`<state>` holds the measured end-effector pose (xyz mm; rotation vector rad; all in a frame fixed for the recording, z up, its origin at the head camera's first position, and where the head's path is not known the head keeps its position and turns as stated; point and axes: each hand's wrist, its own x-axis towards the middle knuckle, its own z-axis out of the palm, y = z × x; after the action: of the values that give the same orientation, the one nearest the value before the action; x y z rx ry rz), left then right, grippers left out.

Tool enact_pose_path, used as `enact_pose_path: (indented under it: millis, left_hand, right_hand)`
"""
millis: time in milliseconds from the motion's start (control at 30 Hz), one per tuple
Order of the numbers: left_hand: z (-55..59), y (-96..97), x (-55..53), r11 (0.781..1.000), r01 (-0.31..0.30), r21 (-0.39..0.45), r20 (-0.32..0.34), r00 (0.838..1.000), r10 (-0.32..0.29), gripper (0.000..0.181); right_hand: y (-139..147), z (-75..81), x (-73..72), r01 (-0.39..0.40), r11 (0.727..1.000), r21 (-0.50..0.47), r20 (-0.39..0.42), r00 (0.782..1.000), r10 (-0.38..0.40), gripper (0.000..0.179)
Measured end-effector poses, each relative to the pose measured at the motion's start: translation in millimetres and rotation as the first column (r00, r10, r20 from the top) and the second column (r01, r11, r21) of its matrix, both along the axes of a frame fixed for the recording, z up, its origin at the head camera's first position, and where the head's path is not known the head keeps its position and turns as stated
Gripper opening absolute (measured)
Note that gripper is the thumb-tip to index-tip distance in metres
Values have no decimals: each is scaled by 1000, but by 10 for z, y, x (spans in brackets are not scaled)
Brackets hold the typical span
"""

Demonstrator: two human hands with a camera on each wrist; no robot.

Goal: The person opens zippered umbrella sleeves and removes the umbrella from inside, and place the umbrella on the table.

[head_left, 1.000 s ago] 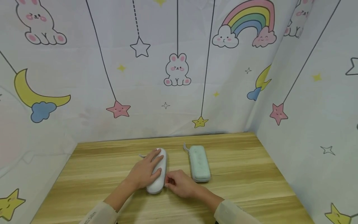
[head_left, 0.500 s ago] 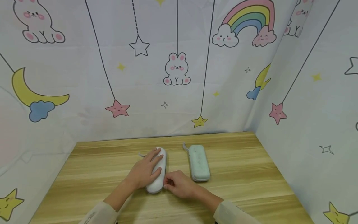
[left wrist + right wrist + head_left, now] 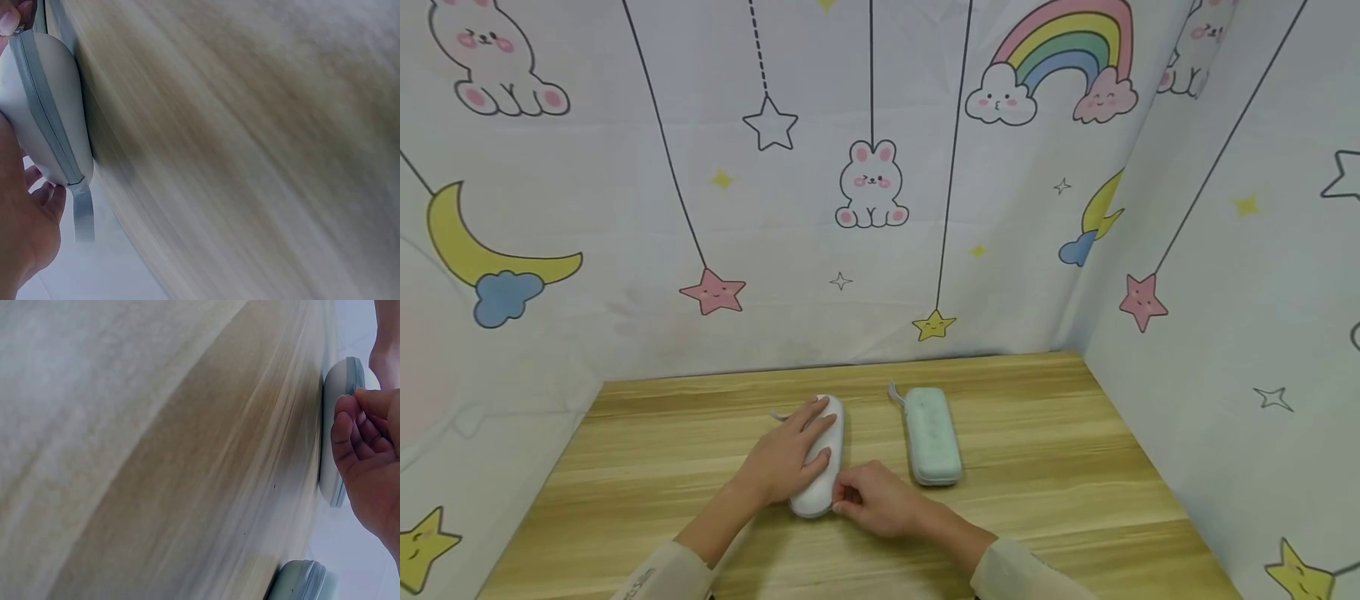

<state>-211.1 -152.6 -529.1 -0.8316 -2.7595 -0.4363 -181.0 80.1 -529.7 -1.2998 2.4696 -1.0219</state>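
Observation:
On the wooden table lies a white zip-up glasses case (image 3: 814, 500) with a grey zipper band (image 3: 47, 106) and a grey strap (image 3: 84, 215). My left hand (image 3: 778, 467) holds it from above; in the left wrist view, fingertips curl against its side beside the strap. At the near right edge of the case, my right hand (image 3: 883, 500) pinches the zipper pull (image 3: 20, 29) between thumb and forefinger. The pull is mostly hidden by the fingers. Along the side seen in the left wrist view, the zipper band looks joined.
A pale green zip-up case (image 3: 933, 437) with a grey strap (image 3: 895, 393) lies to the right, apart from both hands. Behind the wooden table (image 3: 1037, 458) hangs a white cloth (image 3: 790, 225) printed with rabbits, stars and a rainbow.
My right hand has slid a little toward me and left along the edge of the white case, near its rounded near end. The left hand and both cases stay put.

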Motion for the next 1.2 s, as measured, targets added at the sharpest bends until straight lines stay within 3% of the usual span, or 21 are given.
enact_pose_path:
  millis: [367,567,833,1033,1200]
  left_hand:
    - [98,-19,-26,996,46,-80,-13,999,-47,56]
    - [158,-29,-53,992,119,-35,-59,991,-121,46]
    - [141,-62,-85,984,179,-4,-55,982,-179,34]
    - [171,-165,-106,984,169,-55,-14,985,-170,48]
    - [209,-263,-146,981,168,-98,4,986,-169,60]
  right_hand:
    - [61,20,3,42,999,20,47,998,-43,12]
    - [134,36,-34,67,998,0,65,996,-66,12]
    - [201,91,-96,83,996,29,0,997,-83,11]
    - [269,89,-177,155,988,27,-38,987,-154,11]
    - [311,119,-260,261,965,16,-120,959,-257,14]
